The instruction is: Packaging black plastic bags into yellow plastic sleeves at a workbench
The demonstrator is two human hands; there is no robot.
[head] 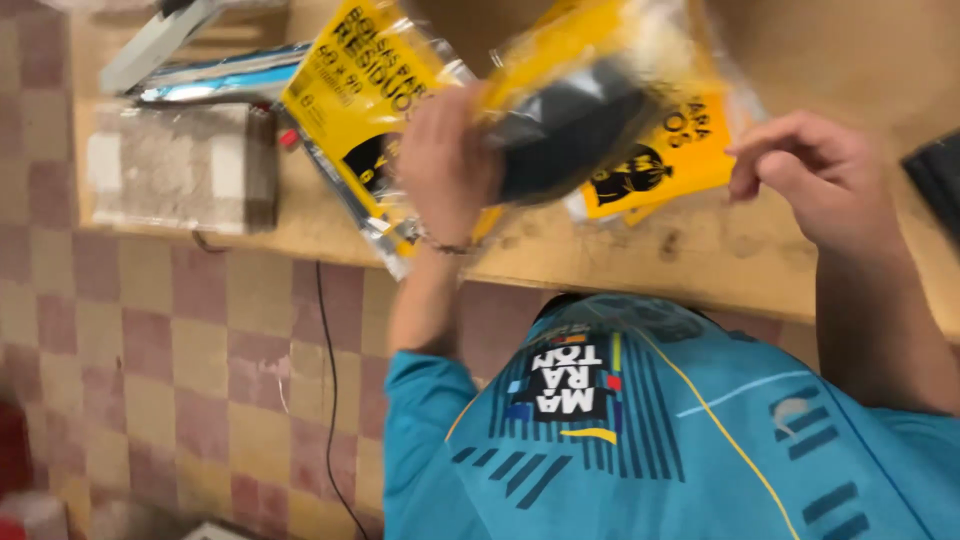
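Fingers of the left hand [445, 165] are curled tight around the lower end of a clear plastic packet [575, 105], which has a yellow printed card inside and a dark roll of bags showing through the front. The packet stands lifted off the wooden table [720, 255], tilted so that its far end rises up and away from the knuckles. The grip sits low on the packet, which leaves most of its length free above the fingers; that looks like a hold suited to turning or setting it down, though the picture is blurred with motion and the exact finger placement is hard to make out.

The right hand [805, 175] holds nothing. Its fingers are loosely bent with thumb and forefinger drawn close together, and the tips hover just beside the right edge of another yellow packet [680, 150] that lies flat on the table under the lifted one. I cannot tell whether the tips touch it.

Left of the left hand's fingers, a third yellow packet [355, 95] lies on the table with its near corner hanging over the table edge, close below the wrist. Farther left sits a grey block [180, 165], and beyond it, at the back, a long blue and silver package [215, 75]. A dark object [940, 180] shows at the right border, well apart from the right fingers. A thin black cable [328, 400] hangs down over the checked tile floor [150, 350]. The flat packets crowd the table under both hands.
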